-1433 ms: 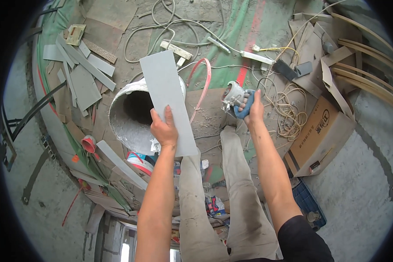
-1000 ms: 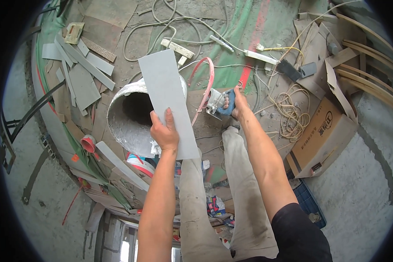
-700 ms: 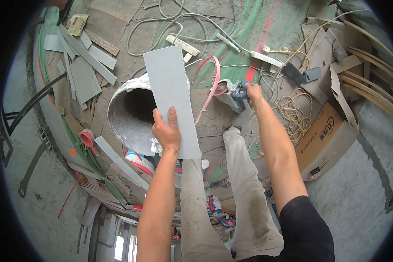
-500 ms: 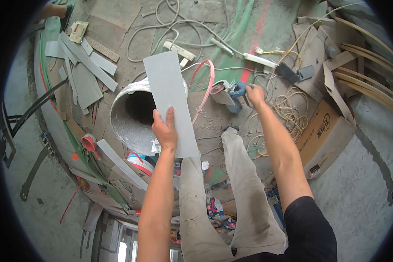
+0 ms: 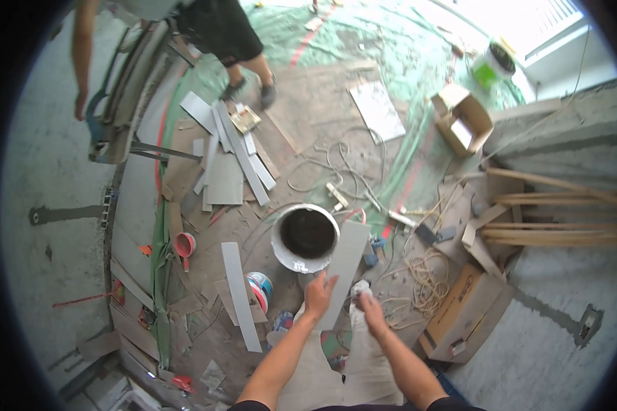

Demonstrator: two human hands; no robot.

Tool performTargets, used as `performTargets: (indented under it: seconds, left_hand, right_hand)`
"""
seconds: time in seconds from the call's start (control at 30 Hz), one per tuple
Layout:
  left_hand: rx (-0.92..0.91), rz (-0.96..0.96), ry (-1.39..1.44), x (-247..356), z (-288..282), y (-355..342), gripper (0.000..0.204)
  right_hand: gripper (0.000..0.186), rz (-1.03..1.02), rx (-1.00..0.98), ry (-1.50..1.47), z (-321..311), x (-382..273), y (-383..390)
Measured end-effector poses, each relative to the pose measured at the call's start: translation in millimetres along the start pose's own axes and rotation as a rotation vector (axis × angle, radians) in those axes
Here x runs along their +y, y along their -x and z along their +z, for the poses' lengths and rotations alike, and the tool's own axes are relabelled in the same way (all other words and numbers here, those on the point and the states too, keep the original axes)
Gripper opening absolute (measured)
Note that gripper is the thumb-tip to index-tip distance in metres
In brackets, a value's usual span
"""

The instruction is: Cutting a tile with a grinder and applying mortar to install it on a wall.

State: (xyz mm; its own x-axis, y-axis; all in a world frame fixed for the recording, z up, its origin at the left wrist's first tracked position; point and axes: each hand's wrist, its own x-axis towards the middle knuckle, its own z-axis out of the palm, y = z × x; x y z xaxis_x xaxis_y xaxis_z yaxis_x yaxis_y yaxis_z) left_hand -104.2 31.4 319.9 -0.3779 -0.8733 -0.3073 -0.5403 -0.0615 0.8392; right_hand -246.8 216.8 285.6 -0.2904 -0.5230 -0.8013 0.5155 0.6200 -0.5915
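My left hand (image 5: 318, 296) grips the edge of a long grey tile piece (image 5: 350, 268), thumb and fingers along its left side. The tile is tilted upright in front of my legs, beside a white-rimmed bucket (image 5: 278, 241) with a dark inside. My right hand (image 5: 370, 309) is over my right trouser leg, to the right of the tile. Its fingers are smeared, and whether anything is in them does not show. A blue power tool that looks like an angle grinder (image 5: 371, 257) lies on the floor behind the tile, partly covered by it.
Tile offcuts (image 5: 236, 154) lie far left, and a narrow strip (image 5: 240, 294) nearer. Cables (image 5: 425, 284), a power strip (image 5: 401, 218) and a cardboard box (image 5: 452, 312) are to the right. Another person (image 5: 219, 34) stands at the back left beside upright boards. A red scoop-like cup (image 5: 184, 243) lies left.
My right hand has let go of the blue tool and come back toward my legs. The tile, still in my left hand, now slants the other way. The view has risen, showing more room.
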Motion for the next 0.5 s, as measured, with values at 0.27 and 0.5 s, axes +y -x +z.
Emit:
performTargets:
  seconds: [0.27, 0.5]
  left_hand:
    - [-0.065, 0.117, -0.185, 108.7, -132.6, 101.5, 0.041]
    - [-0.121, 0.189, -0.257, 143.7, -214.0, 134.3, 0.045]
  right_hand:
    - [0.051, 0.001, 0.195, -0.375, 156.9, -93.2, 162.4]
    - [0.054, -0.013, 0.033, -0.366, 173.4, -137.0, 189.9]
